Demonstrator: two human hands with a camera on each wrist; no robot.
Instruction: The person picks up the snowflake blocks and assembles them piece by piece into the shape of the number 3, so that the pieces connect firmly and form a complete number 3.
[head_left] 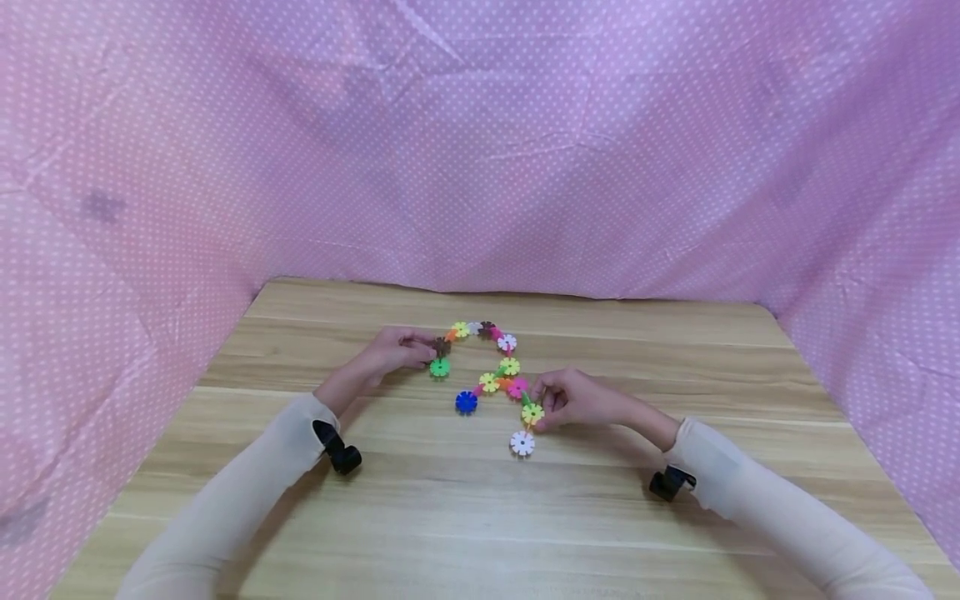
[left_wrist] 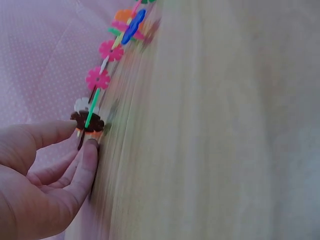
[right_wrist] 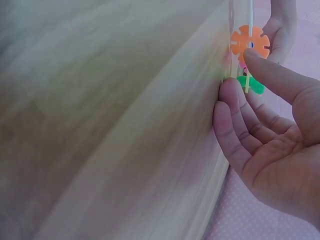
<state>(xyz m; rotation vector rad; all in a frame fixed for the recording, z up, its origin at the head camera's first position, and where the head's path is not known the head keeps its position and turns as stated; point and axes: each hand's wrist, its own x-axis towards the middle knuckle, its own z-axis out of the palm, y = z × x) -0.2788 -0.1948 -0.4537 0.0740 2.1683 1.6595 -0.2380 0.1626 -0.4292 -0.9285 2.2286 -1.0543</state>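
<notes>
A chain of coloured snowflake-shaped plastic discs (head_left: pixel 510 367) lies in a loop on the wooden table (head_left: pixel 450 517). A blue disc (head_left: pixel 467 402) and a white disc (head_left: pixel 522 442) form its lower ends. My left hand (head_left: pixel 429 350) pinches the brown disc (head_left: pixel 442 344) at the chain's left side, just above a green disc (head_left: pixel 439 367). In the left wrist view the left hand (left_wrist: pixel 82 137) has its thumb and forefinger on that brown disc (left_wrist: pixel 87 120). My right hand (head_left: pixel 542 408) pinches the chain at the yellow disc (head_left: pixel 532 412). Seen from the right wrist, the right hand (right_wrist: pixel 239 72) has its thumb on an orange disc (right_wrist: pixel 250 44).
Pink cloth with white dots (head_left: pixel 480 167) hangs around the table at the back and on both sides. A black strap sits on each wrist, the left one (head_left: pixel 337 450) and the right one (head_left: pixel 670 483). Bare wood stretches in front of the hands.
</notes>
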